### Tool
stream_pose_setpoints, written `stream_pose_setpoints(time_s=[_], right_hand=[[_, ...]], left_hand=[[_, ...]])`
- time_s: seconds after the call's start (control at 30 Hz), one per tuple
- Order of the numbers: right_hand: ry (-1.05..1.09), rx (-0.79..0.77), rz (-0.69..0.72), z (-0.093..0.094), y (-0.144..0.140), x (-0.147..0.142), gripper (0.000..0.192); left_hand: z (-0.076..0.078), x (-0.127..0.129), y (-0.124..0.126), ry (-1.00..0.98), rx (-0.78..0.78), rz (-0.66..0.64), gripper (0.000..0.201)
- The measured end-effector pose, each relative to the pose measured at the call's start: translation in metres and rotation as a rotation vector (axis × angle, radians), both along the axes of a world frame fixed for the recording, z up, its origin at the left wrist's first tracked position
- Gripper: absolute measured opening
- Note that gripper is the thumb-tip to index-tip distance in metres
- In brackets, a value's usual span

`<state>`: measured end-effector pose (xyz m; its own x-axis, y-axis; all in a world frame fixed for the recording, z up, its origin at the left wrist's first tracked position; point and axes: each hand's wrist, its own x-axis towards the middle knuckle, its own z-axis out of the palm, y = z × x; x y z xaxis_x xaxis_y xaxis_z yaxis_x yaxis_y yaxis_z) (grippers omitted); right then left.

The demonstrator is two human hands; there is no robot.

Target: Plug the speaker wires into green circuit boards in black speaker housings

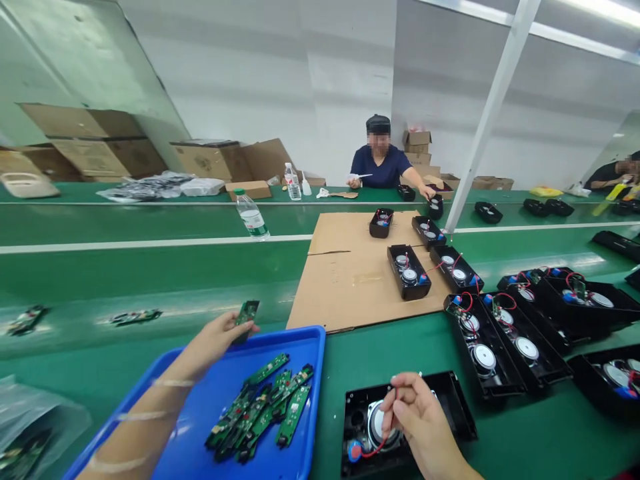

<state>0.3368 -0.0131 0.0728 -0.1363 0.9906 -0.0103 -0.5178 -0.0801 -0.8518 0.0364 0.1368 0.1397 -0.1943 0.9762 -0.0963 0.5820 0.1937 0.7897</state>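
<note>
My left hand (220, 340) grips a small green circuit board (248, 313) above the far rim of a blue tray (193, 433). Several more narrow circuit boards (260, 413) lie in a loose heap in that tray. Over a black speaker housing (460, 407) is my right hand (415, 413), its thumb and fingers pinched together around a thin red wire (376, 451). The wire runs down to a blue and red round part in the housing. A round speaker (377, 423) sits inside, partly covered by my fingers.
More black housings with speakers (484, 357) crowd the right side; others stand on a cardboard sheet (340, 287). A water bottle (253, 217) stands beyond the tray. Loose boards (136, 317) and a plastic bag (37, 427) lie left. A co-worker (383, 160) reaches toward a housing opposite.
</note>
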Motion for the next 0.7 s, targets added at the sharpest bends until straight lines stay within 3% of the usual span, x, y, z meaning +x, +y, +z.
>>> stream_pose_setpoints(time_s=[0.1,0.2,0.3,0.43,0.57,0.7], right_hand=[[-0.075,-0.033,0.017,0.004,0.003,-0.002,0.043],[-0.297,-0.019,0.134,0.009,0.001,-0.002,0.030],[-0.628,0.184,0.146,0.014,-0.003,0.000,0.016],[-0.864,0.510,0.026,0.014,-0.005,0.000,0.018],[-0.909,0.643,-0.055,0.010,-0.006,-0.006,0.017],[-0.904,0.759,-0.095,0.011,-0.008,-0.011,0.016]], left_hand=[[-0.007,0.029,-0.065,-0.221,-0.041,-0.067,0.051],[-0.023,0.060,-0.124,-0.617,-0.159,-0.064,0.047],[-0.039,0.089,-0.162,-0.865,-0.206,0.016,0.047],[-0.052,0.118,-0.182,-1.108,-0.190,0.070,0.051],[-0.060,0.134,-0.191,-1.171,-0.151,0.108,0.041],[-0.065,0.137,-0.200,-1.190,-0.141,0.096,0.044]])
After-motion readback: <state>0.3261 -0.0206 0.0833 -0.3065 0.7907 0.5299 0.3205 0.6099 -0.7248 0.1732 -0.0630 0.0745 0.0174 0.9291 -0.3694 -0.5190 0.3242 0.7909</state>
